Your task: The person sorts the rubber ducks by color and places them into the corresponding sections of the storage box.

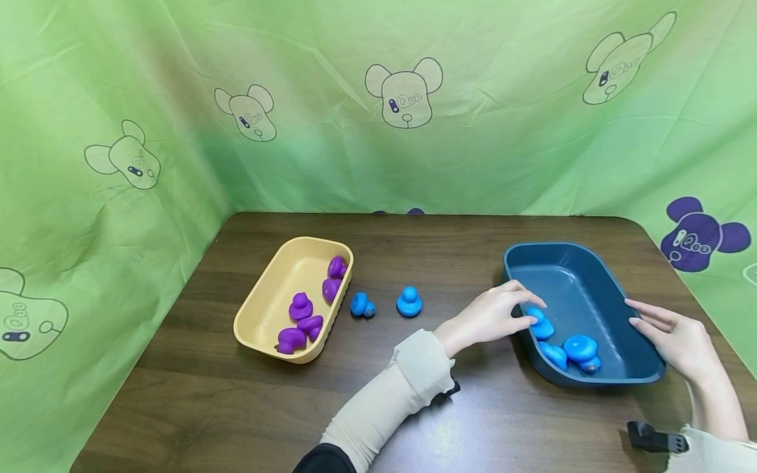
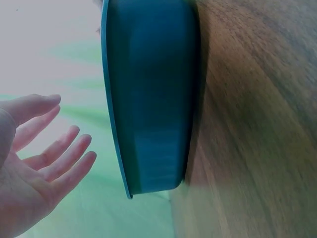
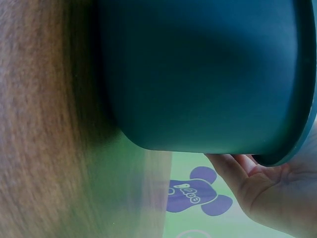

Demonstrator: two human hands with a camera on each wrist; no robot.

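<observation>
The left hand (image 1: 493,314) reaches over the left rim of the dark blue basin (image 1: 582,289), its thumb and fingers apart. Just beneath those fingertips lies a rounded blue toy (image 1: 541,326). In the left wrist view the same hand (image 2: 44,158) has its fingers spread, holding nothing, above the basin's rim. More blue toys (image 1: 581,348) are in the basin's near left corner. At the opposite side, the right hand (image 1: 680,335) touches the basin's right rim with its fingertips. In the right wrist view the basin's outer wall (image 3: 208,89) partly hides that hand.
On the left stands a yellow tray (image 1: 260,302) with several rounded purple toys (image 1: 300,307). Between the two containers, a blue toy (image 1: 362,305) lies on its side and another blue toy (image 1: 409,302) stands upright on the wooden table (image 1: 195,387). Green cloth (image 1: 331,164) hangs behind.
</observation>
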